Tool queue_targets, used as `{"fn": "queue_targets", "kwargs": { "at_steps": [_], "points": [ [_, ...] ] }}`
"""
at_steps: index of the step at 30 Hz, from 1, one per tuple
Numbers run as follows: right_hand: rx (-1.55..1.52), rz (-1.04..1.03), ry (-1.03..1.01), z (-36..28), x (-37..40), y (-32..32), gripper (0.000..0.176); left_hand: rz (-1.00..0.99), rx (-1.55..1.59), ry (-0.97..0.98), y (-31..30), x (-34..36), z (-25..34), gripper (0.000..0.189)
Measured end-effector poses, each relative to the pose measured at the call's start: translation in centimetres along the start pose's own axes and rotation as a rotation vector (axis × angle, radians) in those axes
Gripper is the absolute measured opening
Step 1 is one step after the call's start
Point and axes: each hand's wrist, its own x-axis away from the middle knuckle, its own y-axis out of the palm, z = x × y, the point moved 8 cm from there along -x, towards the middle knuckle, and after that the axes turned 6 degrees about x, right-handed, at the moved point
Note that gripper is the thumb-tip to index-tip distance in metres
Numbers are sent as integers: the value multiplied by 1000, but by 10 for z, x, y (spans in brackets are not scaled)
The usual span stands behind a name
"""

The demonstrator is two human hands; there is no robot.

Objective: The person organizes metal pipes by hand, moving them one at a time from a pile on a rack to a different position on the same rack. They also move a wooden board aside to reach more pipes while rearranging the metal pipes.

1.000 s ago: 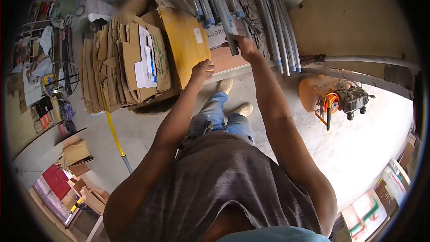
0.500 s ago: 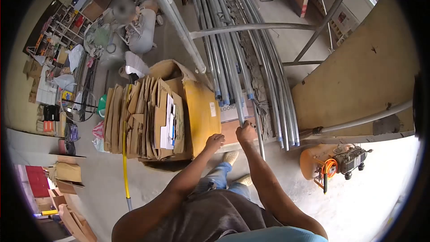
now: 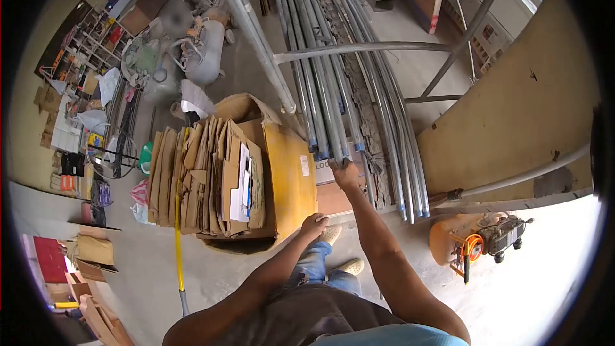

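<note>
A bundle of long metal pipes (image 3: 314,90) runs away from me across the floor, several with blue ends. My right hand (image 3: 346,174) is closed at the near end of one metal pipe (image 3: 334,125), which lies among the others; part of its grip is hidden. My left hand (image 3: 314,225) hangs near the lower corner of a large cardboard box (image 3: 291,182), fingers loosely curled and nothing showing in them. Beneath the pipe ends lies a printed carton (image 3: 325,173). A second group of pipes (image 3: 400,154) lies to the right.
Folded cardboard sheets (image 3: 205,176) fill the box, and a yellow pole (image 3: 179,243) stands beside it. A metal frame (image 3: 365,47) crosses over the pipes. To the right are a large tan panel (image 3: 512,109) and an orange compressor (image 3: 451,240). Tanks (image 3: 205,51) stand at the back left.
The pipe at my right hand has slid away from me, its end now nearly level with its neighbours. My right hand moved forward with it. My left hand shifted slightly down and right.
</note>
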Motion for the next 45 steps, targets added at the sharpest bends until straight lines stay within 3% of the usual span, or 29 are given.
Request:
{"fn": "queue_targets", "kwargs": {
  "at_steps": [1, 3, 4, 7, 8, 11, 15, 16, 17, 18, 21, 22, 23, 24, 25, 27, 28, 31, 32, 33, 35, 37, 41, 43, 44, 45],
  "points": [
    [90, 72, -55, 0, 5, -5, 49, 1, 9, -1, -2, 7, -4, 35],
    [151, 82, -47, 6, 13, -9, 48, 1, 315, -68, -9, 18, -12, 20],
    [204, 92, -28, 9, 19, -11, 46, -127, 807, -350, -2, 2, -57, 26],
    [266, 88, 76, 20, 39, -4, 45, -299, 929, -357, 0, -19, -74, 31],
    [248, 101, 64, 16, 46, -8, 40, -49, 642, -255, -16, -16, -52, 25],
    [312, 150, 96, 43, 48, 3, 32, 63, 525, -113, -27, -28, 25, 23],
    [407, 161, 94, 46, 46, 4, 31, 33, 390, -74, -17, -68, 57, 31],
    [407, 177, 98, 46, 49, -1, 31, 1, 301, 45, -12, -77, 71, 30],
    [353, 138, 145, 46, 49, 0, 31, -27, 211, 176, -7, -85, 88, 29],
    [296, 99, 186, 45, 43, 1, 31, -15, 136, 143, 0, -89, 90, 28],
    [106, 25, 80, 33, 17, -3, 31, 120, 263, 288, 2, -75, 123, 36],
    [-261, -76, 141, 29, 12, 3, 31, 4, 519, 166, 8, -86, 99, 36],
    [-445, -150, 148, 11, 10, 6, 26, -111, 772, 26, 13, -94, 72, 36],
    [-583, -215, 166, 12, 3, 27, 23, -249, 787, -28, 10, -66, 92, 38],
    [-718, -276, 160, 6, -9, 47, 19, -244, 788, -26, 3, -65, 82, 38],
    [-775, -167, 115, -32, 3, 37, 16, -251, 784, -202, 1, -70, 41, 37],
    [-675, -203, 200, -33, 5, 45, 37, -71, 641, -257, -15, -51, 50, 38],
    [-582, -249, 202, -39, 8, 43, 41, -151, 718, -245, -33, -67, -11, 40],
    [-297, -168, 120, -35, -1, 43, 48, -192, 942, -274, -34, -65, -18, 37],
    [-295, -169, 127, -25, -1, 50, 48, -194, 944, -281, -37, -60, -28, 37],
    [-34, 190, -8, -57, 11, 1, 48, 71, 681, -180, -70, -28, -3, 35],
    [-17, 129, -4, -71, 6, 3, 51, 33, 719, -246, -81, -21, -19, 39],
    [73, 73, -28, -118, -10, -2, 48, 94, 470, -246, -97, -15, -53, 42],
    [87, 82, -66, -126, -30, 3, 45, -197, 890, -127, -86, -32, -79, 42],
    [110, 95, -103, -130, -40, 4, 43, -195, 886, -132, -84, -28, -63, 42],
    [110, 86, -93, -127, -49, 6, 43, -55, 692, -130, -83, -26, -53, 35]
  ]
}}
